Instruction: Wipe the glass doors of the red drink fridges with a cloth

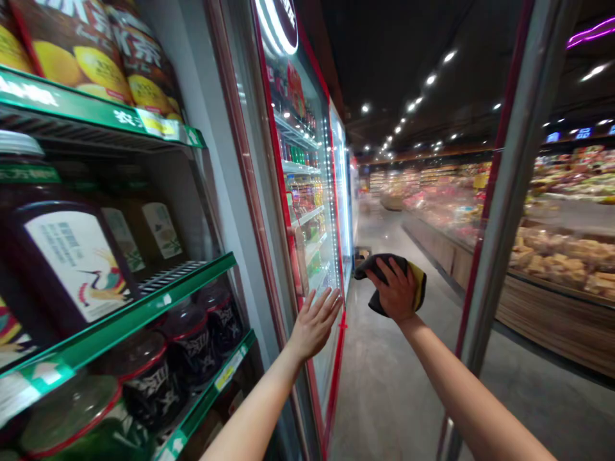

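My right hand (398,288) holds a dark grey cloth with a yellow side (377,301), its fingers spread over it. The cloth appears flat against the clear pane of an open glass door, though contact is hard to tell. That door's metal frame (500,173) rises on the right, partly behind my right forearm. Farther left, my left hand (314,325) is open and holds nothing, fingers stretched forward. It is close in view to the red-framed drinks cooler (336,346); whether it touches anything cannot be made out.
On the left, green-edged shelves (187,291) carry a large dark bottle with a white label (79,256), lidded bottles (144,371) and yellow-brown packets (77,51). A grey floor aisle (389,397) runs past wood-sided produce displays (552,320). Ceiling lights (431,79) hang overhead.
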`<state>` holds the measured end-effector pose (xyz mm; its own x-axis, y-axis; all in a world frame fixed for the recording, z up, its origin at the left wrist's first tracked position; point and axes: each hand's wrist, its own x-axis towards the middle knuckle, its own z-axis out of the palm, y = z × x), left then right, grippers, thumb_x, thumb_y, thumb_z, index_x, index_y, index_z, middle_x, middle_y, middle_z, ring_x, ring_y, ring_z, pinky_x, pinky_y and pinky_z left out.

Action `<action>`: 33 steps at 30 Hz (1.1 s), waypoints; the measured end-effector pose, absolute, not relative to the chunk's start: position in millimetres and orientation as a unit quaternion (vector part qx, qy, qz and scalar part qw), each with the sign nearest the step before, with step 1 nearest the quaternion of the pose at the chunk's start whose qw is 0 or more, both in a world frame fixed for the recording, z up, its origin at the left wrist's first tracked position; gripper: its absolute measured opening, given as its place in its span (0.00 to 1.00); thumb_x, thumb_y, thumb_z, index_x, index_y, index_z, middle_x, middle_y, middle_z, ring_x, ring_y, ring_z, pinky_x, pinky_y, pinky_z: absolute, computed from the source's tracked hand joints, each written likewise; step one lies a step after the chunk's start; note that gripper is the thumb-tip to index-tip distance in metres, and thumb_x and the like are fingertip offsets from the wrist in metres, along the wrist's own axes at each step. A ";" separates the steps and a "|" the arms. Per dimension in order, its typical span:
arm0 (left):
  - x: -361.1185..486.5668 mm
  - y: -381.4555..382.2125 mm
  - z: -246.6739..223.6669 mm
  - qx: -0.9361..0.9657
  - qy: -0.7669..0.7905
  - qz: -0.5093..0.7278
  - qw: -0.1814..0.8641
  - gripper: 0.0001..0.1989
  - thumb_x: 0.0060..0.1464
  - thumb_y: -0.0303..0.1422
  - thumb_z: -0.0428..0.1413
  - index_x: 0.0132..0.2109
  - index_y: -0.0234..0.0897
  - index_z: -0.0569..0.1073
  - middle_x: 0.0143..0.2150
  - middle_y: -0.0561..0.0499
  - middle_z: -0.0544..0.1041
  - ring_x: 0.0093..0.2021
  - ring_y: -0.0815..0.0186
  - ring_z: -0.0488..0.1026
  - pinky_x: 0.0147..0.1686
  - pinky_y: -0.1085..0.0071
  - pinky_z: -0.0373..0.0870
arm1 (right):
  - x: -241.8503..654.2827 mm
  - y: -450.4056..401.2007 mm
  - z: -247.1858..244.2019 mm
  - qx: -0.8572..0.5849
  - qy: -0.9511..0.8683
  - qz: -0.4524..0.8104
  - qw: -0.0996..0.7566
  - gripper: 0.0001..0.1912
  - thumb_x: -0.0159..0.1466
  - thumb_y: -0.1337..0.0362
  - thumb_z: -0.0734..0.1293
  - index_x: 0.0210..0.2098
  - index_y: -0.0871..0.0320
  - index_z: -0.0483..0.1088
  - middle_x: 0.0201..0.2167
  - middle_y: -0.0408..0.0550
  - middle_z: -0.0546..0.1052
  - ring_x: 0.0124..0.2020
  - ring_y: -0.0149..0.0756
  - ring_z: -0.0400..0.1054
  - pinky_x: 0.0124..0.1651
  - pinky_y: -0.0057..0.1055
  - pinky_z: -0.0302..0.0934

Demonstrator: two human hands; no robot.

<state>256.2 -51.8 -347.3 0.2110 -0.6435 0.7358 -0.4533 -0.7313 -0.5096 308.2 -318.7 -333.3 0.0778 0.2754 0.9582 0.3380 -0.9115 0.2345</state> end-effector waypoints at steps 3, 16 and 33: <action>261.4 -59.3 -344.1 -0.765 0.366 -0.521 0.098 0.30 0.58 0.22 0.50 0.68 0.36 0.64 0.73 0.49 0.58 0.75 0.57 0.47 0.74 0.49 0.40 | 301.8 -324.9 -355.9 -0.732 -0.254 -0.632 0.006 0.24 0.67 0.71 0.63 0.58 0.42 0.73 0.61 0.44 0.74 0.69 0.44 0.56 0.71 0.51 0.42; 291.2 -106.7 -329.6 -0.755 0.392 -0.511 0.123 0.35 0.58 0.24 0.52 0.71 0.38 0.57 0.75 0.51 0.52 0.76 0.57 0.42 0.75 0.50 0.37 | 311.1 -370.5 -362.8 -0.740 -0.104 -0.664 0.038 0.21 0.67 0.73 0.61 0.52 0.47 0.78 0.59 0.50 0.75 0.69 0.50 0.57 0.65 0.52 0.52; 306.0 -151.8 -314.5 -0.737 0.437 -0.511 0.061 0.35 0.60 0.26 0.51 0.73 0.39 0.54 0.72 0.51 0.60 0.75 0.63 0.48 0.75 0.57 0.35 | 324.6 -435.7 -325.8 -0.732 -0.017 -0.673 0.106 0.24 0.68 0.73 0.57 0.55 0.46 0.75 0.64 0.48 0.70 0.70 0.44 0.54 0.66 0.49 0.56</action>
